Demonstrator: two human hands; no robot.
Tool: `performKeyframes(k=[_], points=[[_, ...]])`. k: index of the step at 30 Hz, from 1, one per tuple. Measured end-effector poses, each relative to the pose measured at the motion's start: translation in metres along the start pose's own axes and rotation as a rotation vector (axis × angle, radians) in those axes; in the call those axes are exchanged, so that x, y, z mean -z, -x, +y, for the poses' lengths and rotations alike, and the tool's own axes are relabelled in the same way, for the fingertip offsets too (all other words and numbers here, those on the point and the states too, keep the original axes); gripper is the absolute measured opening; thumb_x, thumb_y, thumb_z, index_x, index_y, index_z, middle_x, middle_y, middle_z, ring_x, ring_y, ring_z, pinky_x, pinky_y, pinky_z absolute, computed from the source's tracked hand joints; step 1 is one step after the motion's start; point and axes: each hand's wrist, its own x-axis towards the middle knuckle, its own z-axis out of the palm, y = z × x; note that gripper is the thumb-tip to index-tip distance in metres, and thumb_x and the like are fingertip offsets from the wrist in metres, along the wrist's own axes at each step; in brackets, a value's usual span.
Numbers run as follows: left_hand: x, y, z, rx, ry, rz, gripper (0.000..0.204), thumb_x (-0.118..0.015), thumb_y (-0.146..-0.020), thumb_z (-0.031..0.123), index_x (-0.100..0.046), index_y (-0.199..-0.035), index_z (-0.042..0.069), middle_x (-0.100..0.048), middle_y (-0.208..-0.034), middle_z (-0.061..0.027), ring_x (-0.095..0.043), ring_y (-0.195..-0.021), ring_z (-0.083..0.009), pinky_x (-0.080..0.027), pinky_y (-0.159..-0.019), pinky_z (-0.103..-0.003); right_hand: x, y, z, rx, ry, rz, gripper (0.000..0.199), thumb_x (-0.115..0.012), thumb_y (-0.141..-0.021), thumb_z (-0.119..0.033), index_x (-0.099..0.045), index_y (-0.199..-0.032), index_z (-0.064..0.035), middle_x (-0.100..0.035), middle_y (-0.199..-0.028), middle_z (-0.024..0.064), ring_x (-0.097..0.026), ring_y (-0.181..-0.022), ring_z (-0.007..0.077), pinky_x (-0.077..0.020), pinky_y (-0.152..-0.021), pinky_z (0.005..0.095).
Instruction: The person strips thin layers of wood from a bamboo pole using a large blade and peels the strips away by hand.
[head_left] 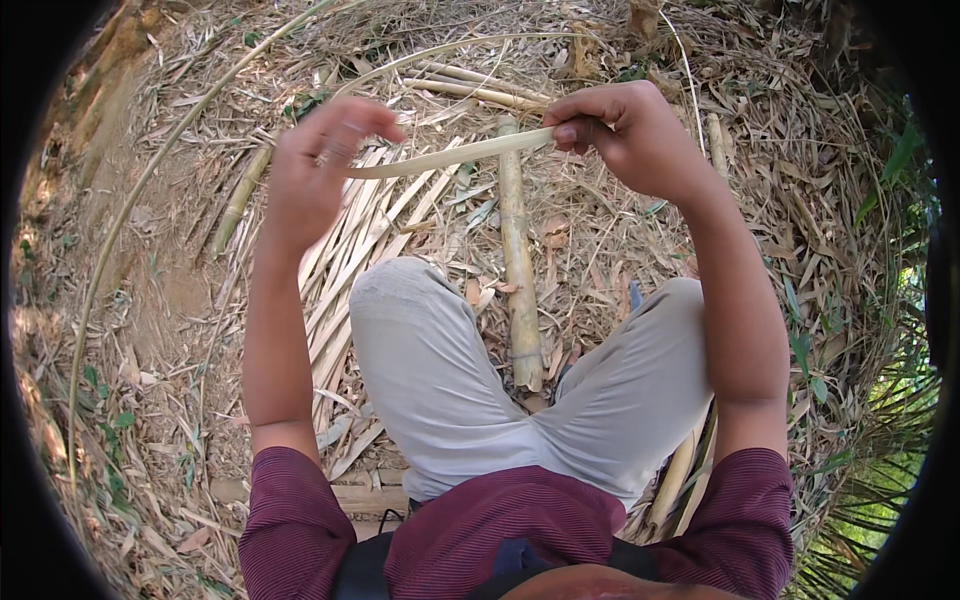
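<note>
A pale, flat bamboo strip [455, 157] stretches almost level between my two hands, bowing slightly. My right hand [630, 135] pinches its right end between thumb and fingers. At the strip's left end is my left hand [325, 165], smeared by motion, with its fingers bent above the strip. Whether those fingers grip it does not show. Below the strip, a bamboo pole [518, 260] lies on the ground and runs toward me between my bent knees. Many pale split bamboo strips [350, 235] lie in a bundle to the left of my legs.
Dry leaves and shavings cover the ground. A long thin bamboo length [130, 200] curves along the left side. Another short pole [242, 198] lies at the left, and thin canes [475, 92] lie at the far side. Green plants [890, 480] border the right edge.
</note>
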Motion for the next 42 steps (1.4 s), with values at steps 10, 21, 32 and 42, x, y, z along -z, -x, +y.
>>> performKeyframes(k=[10,21,32,42], points=[[-0.034,0.011,0.04,0.175,0.078,-0.59,0.044,-0.052,-0.103,0.031,-0.059,-0.069,0.005,-0.045,-0.055,0.003,-0.038,-0.052,-0.0067,-0.031,-0.049,-0.027,0.022,0.008,-0.003,0.12,-0.23,-0.239,0.014,-0.063,-0.089,0.0,-0.071,-0.1,0.0026,-0.067,-0.073,0.0067,-0.063,-0.068,0.0131,-0.0523,-0.066,0.029],[-0.056,0.018,0.051,0.289,0.31,-0.574,0.041,-0.048,-0.105,0.029,-0.057,-0.073,0.004,-0.048,-0.063,0.0036,-0.04,-0.058,-0.0058,-0.033,-0.054,-0.024,0.036,0.012,0.004,0.076,-0.376,-0.349,0.012,-0.063,-0.091,-0.005,-0.068,-0.097,0.0052,-0.066,-0.078,0.0056,-0.062,-0.071,0.0112,-0.0522,-0.067,0.0265],[-0.103,0.003,0.041,0.704,0.867,-0.152,0.039,-0.044,-0.105,0.036,-0.047,-0.074,0.012,-0.022,-0.055,0.0084,-0.02,-0.042,-0.0041,-0.013,-0.04,-0.025,0.052,0.082,0.075,-0.22,-0.171,0.691,0.042,-0.048,-0.103,-0.042,-0.068,-0.116,-0.0069,-0.072,-0.102,0.0055,-0.065,-0.095,0.0171,-0.0495,-0.087,0.0323],[-0.098,0.035,0.038,0.783,1.013,0.154,0.039,-0.045,-0.103,0.039,-0.046,-0.075,0.013,-0.024,-0.054,0.0069,-0.02,-0.043,-0.0053,-0.015,-0.04,-0.024,-0.204,0.403,0.192,-1.363,0.167,-0.363,0.04,-0.057,-0.095,-0.036,-0.064,-0.112,0.0001,-0.069,-0.095,0.0108,-0.064,-0.089,0.0241,-0.0491,-0.082,0.0372]])
